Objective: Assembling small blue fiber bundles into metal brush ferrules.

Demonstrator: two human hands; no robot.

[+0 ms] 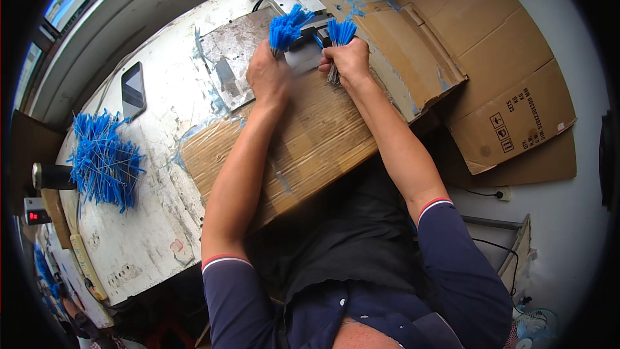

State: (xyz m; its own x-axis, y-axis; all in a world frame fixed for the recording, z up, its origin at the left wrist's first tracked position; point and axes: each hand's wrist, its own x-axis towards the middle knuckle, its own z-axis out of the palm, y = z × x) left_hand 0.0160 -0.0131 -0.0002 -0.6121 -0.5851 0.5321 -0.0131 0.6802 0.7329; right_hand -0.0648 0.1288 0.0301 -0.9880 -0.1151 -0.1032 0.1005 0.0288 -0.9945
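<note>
Far left, a loose heap of blue-tipped wire pieces sits by the left edge of the white desk, criss-crossed every which way. My guess is it's parked there to be in reach of the left arm without crowding the work spot. A dark cylinder lies right beside it. The phone is up toward the desk's far left, probably just out of the way.

Then the left hand, over the right edge of a worn metal plate. It's closed round a blue bundle, tips fanning out the top; the fingers are mostly hidden, so I can't tell how tight.

A black block on the small machine sits between the hands, near the far edge.

The right hand is a fist round a second bundle, blue up, bare wires poking out below. Gripping mid-length likely keeps the loose wires together. Under both forearms, a cardboard sheet covers the desk's near edge, maybe as padding.
</note>
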